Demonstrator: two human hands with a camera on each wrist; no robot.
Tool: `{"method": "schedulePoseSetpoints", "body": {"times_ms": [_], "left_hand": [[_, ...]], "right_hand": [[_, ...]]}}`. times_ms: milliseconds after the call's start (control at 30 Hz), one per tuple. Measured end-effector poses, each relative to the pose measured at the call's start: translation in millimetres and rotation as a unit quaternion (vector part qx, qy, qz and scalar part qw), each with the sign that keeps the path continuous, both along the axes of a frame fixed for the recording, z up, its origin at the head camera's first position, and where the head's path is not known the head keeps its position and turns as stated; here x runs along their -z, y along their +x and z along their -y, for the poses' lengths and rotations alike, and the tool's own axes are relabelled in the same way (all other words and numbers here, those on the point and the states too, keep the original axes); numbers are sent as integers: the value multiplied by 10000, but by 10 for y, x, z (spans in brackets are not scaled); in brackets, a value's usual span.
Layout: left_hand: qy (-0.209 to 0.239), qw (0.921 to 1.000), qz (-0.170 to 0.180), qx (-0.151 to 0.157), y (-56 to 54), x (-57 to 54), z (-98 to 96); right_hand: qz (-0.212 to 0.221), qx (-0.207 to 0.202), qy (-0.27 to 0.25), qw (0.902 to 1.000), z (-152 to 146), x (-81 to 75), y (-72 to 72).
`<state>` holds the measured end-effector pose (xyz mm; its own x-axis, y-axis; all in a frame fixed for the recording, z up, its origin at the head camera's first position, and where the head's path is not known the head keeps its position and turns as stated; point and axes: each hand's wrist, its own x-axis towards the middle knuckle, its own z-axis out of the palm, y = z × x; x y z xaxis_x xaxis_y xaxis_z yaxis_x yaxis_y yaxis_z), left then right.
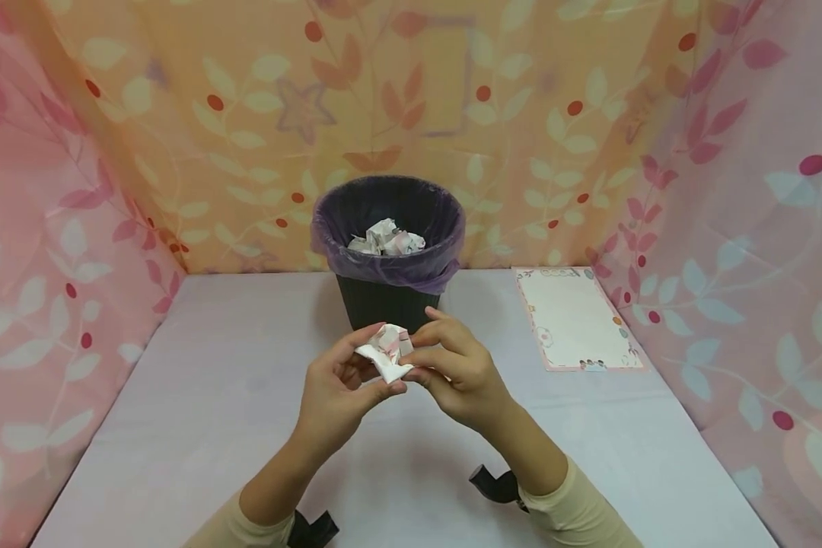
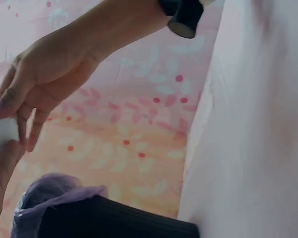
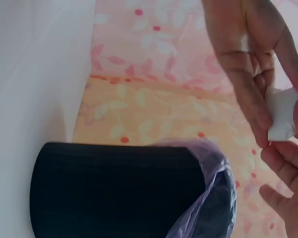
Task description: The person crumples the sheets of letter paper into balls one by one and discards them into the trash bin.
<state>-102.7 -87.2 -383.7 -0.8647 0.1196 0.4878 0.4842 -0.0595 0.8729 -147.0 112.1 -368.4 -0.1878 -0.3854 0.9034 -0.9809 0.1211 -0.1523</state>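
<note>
1. A yellow-orange leaf-print fabric backdrop (image 1: 377, 76) hangs behind the black bin, and pink leaf-print fabric panels (image 1: 41, 228) stand to either side of it. Under the bin is a table covered in a pale, smooth cloth (image 1: 233, 396).
2. The thing I have hold of is a small crumpled wad of white paper with pink printed marks (image 1: 390, 352). It is on my side of the black, tapered bin (image 1: 383, 301), in the air, and the wrist views suggest it is higher than the bin's rim.
3. My left hand (image 1: 330, 392) comes at the wad from the left, thumb below and fingers above, pinching it with only a paper's thickness of gap.
4. My right hand (image 1: 462, 371) pinches the wad from the right, between thumb and fingers, with one finger straighter and reaching toward the bin.
5. The relation that matters: the wad sits between both sets of fingertips, touching both, with the bin's mouth straight beyond it. Neither hand is clearly nearer the bin. The wad is too compact to show a clear long axis; its white folded edge faces me.
6. A translucent purple plastic liner (image 1: 397, 272) folds over the bin's rim; inside lie crumpled white paper balls (image 1: 387, 237).
7. Right of the bin, well apart, a white sheet with a decorated pink border (image 1: 578, 320) lies flat.
</note>
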Motion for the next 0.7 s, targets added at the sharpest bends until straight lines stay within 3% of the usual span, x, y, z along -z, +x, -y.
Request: {"method": "schedulePoseSetpoints", "body": {"times_ms": [300,433,567,633,700], "left_hand": [[1015,9928,294,-559,4,77,-113],[1397,9883,280,-545,-11,65,-105],[1376,9890,10,-534,-11,51,-63],[1321,9897,-167,-524,1,45,-46],[1154,9910,-339,-589,1,46,-36]], "right_hand": [[375,713,-345,9962,131,32,120],[1166,889,-492,9880,183,52,180],[2334,948,-349,9671,180,79,201],[2936,610,-207,9538,164,96,191],[3586,69,-142,9334,146,110,181]]}}
